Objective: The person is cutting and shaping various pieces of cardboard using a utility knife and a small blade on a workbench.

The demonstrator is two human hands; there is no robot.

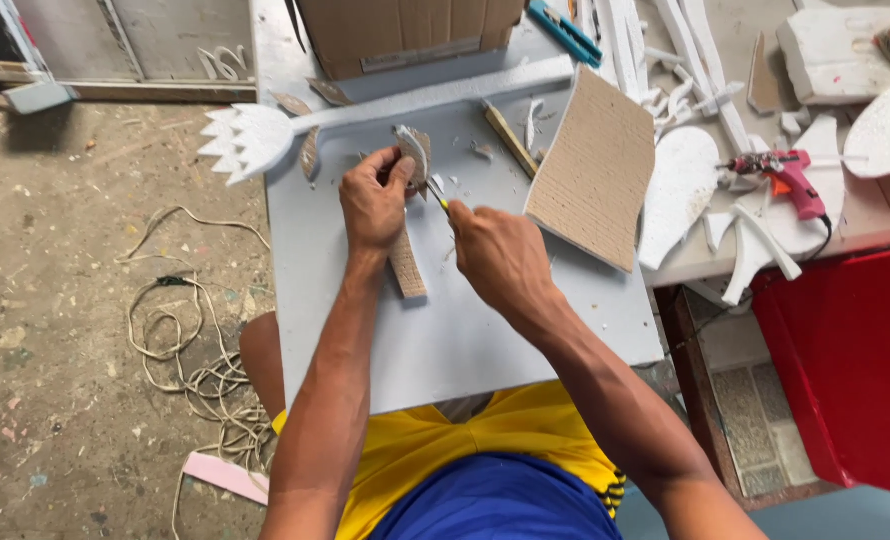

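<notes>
Left hand [373,200] pins the cardboard cutout [406,262] flat on the grey tabletop [445,340] at frame centre while right hand [500,255], clenched on a yellow-handled knife [439,197], trims it; recommend short strokes directed away from the holding fingers.

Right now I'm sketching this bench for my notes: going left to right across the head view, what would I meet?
Coiled cord on the floor → white leaf-shaped cutout → left hand pressing down a cardboard piece → right hand holding a craft knife → cardboard sheet → pink glue gun → red panel.
</notes>
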